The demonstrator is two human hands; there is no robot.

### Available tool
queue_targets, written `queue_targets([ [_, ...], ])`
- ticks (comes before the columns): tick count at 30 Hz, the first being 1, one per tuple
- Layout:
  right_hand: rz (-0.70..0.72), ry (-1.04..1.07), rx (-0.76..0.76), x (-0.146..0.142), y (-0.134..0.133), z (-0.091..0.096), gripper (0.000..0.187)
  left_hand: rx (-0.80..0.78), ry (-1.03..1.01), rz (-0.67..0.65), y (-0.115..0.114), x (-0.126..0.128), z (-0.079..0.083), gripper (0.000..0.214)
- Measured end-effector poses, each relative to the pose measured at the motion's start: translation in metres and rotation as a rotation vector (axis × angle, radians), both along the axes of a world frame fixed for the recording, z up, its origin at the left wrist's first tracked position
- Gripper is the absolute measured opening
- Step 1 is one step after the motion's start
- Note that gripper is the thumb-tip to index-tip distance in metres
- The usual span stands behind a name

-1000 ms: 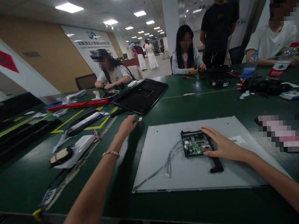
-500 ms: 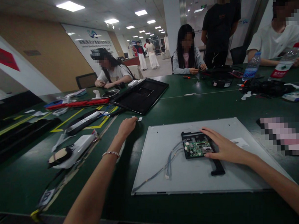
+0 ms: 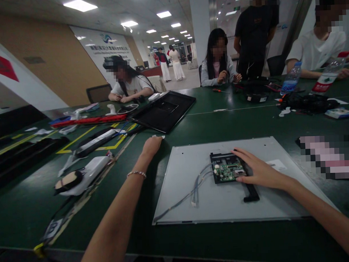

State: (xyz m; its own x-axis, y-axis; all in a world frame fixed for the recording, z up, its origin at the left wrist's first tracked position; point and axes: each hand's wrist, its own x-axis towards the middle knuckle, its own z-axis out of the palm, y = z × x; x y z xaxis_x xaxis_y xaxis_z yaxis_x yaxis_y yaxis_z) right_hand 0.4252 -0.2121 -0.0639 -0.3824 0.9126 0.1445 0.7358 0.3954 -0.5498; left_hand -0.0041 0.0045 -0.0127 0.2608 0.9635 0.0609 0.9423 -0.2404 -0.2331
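A large pale-grey flat panel (image 3: 182,199) lies on the table before me. On it sits a green circuit board (image 3: 229,172) in a black bracket (image 3: 252,193), with grey cables (image 3: 195,187) trailing left. My right hand (image 3: 254,170) spans the board's right side, thumb at the near edge and fingers at the far edge, holding it against the panel. Beyond the panel's far left corner, my left hand (image 3: 151,148) is closed low at the table. Small white scraps (image 3: 163,137) show at its fingertips; what its fingers hold is partly hidden.
A black screen frame (image 3: 165,110) lies farther back. To the left are a white device with a strap (image 3: 81,176) and a long dark piece (image 3: 29,151). Bottles (image 3: 291,79) and black gear (image 3: 308,101) stand back right. Several people sit or stand beyond the table.
My left hand has shifted slightly right and forward, covering more of the white scraps. My right hand stays at the circuit board. The view has turned slightly.
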Motion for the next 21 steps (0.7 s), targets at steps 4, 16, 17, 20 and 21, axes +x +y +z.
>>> queue_targets([
  [4, 0.001, 0.0, 0.003, 0.0, 0.0, 0.0, 0.083, 0.009, -0.008, 0.023, -0.003, 0.001, 0.002, 0.037],
  [16, 0.007, 0.018, 0.038, 0.0, -0.003, 0.001, 0.081, 0.028, -0.012, -0.063, -0.077, 0.05, 0.011, 0.032],
  [17, 0.011, 0.02, 0.047, 0.0, -0.003, 0.0, 0.081, 0.022, -0.013, -0.103, -0.088, 0.059, 0.011, 0.03],
  [20, 0.02, 0.023, 0.066, 0.002, -0.002, -0.003, 0.08, -0.012, -0.003, -0.219, -0.119, 0.083, 0.006, 0.028],
  [21, 0.023, 0.024, 0.068, 0.003, -0.002, -0.004, 0.08, -0.02, 0.001, -0.246, -0.128, 0.09, 0.004, 0.029],
])
